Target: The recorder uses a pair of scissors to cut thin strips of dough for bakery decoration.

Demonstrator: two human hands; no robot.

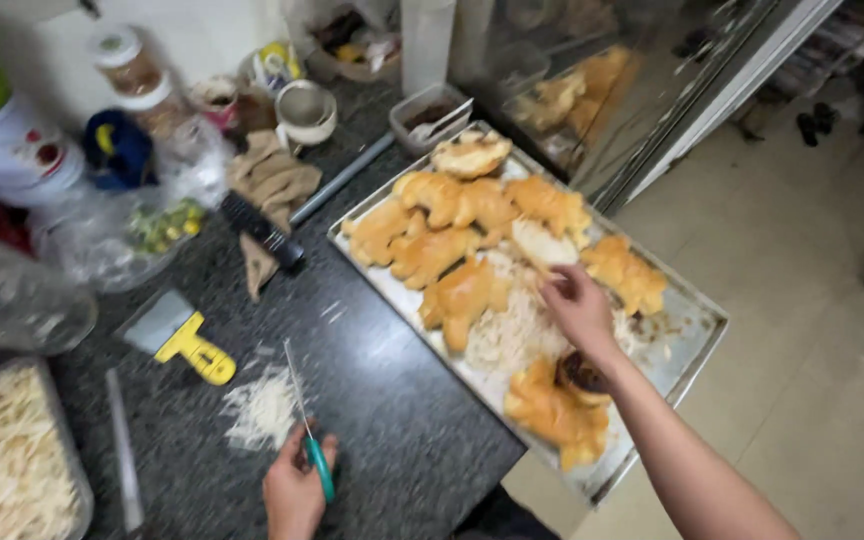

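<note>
My left hand (295, 492) grips the teal handle of a thin knife (299, 392) whose blade lies over the dark stone counter, next to a small heap of white shreds (261, 409). My right hand (575, 306) reaches over a metal baking tray (690, 330) and pinches a pale piece of bread (540, 245). Several golden pastries (452, 225) fill the tray, with shredded white filling (514, 335) spread in its middle. One more pastry (552, 412) lies near the tray's front end, under my forearm.
A yellow-handled scraper (178, 336) lies left of the knife. A container of shreds (7, 465) sits at the lower left. Jars, a plastic bag, cloths and a bowl (307, 108) crowd the counter's back. The tray overhangs the counter edge above a tiled floor (812, 330).
</note>
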